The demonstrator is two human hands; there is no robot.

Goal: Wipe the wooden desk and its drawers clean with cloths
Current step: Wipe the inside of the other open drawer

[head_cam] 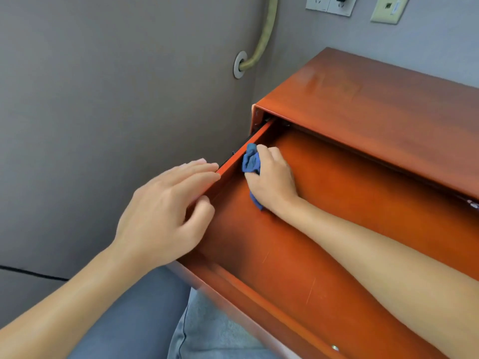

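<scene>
The reddish wooden desk (363,107) fills the right half, its top drawer (350,203) pulled wide open toward me. My right hand (272,182) reaches deep into the drawer and grips a crumpled blue cloth (251,160), which it presses against the inside of the drawer's left side wall (233,161). My left hand (166,213) rests on the top edge of that same wall from outside, fingers straight, thumb on the inner side. My right forearm lies across the drawer's floor.
A grey wall lies left of the desk, with a beige hose (264,35) entering a round wall fitting (239,64). Wall sockets (329,3) sit above the desk. My jeans-clad legs (207,330) are below the drawer's front panel (272,320).
</scene>
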